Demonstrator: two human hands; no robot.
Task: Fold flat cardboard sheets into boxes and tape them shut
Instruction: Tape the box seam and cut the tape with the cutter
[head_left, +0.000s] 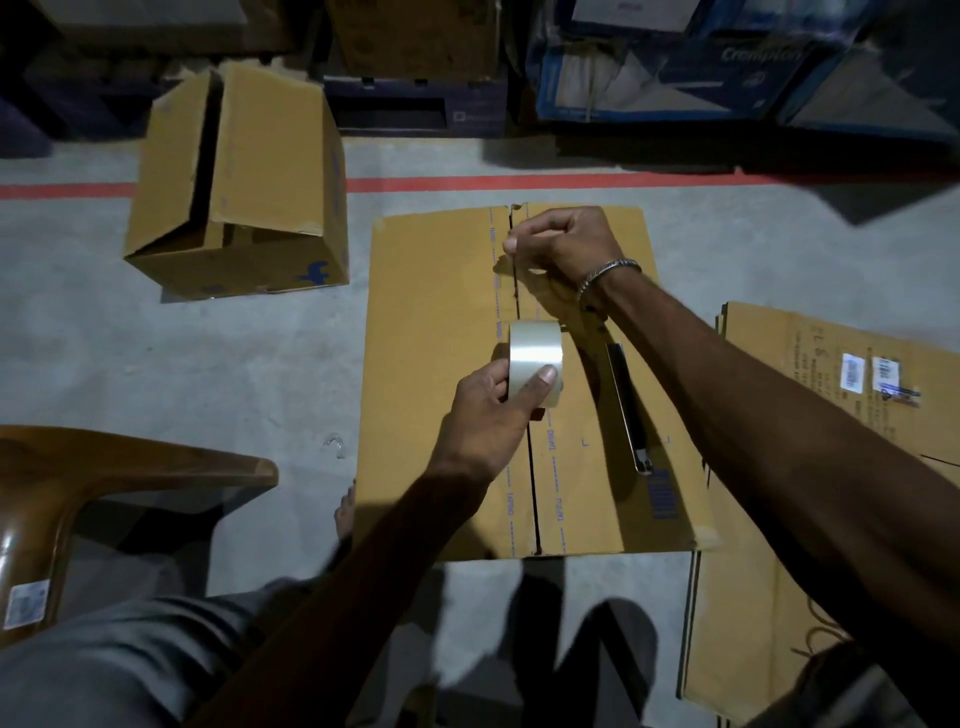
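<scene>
A brown cardboard box (436, 374) stands on the floor in front of me, its two top flaps folded shut with a dark seam running down the middle. My left hand (488, 410) grips a roll of clear tape (536, 361) above the seam. My right hand (563, 244) pinches the pulled-out tape end near the far edge of the box, over the seam. A metal utility knife (628, 410) lies on the right flap, under my right forearm.
An open-topped cardboard box (239, 192) lies tilted at the back left. Flat cardboard sheets (810, 467) are stacked on the floor at the right. A brown plastic chair (78, 483) stands at the left. Stacked cartons (675, 62) line the back, behind a red floor line (467, 183).
</scene>
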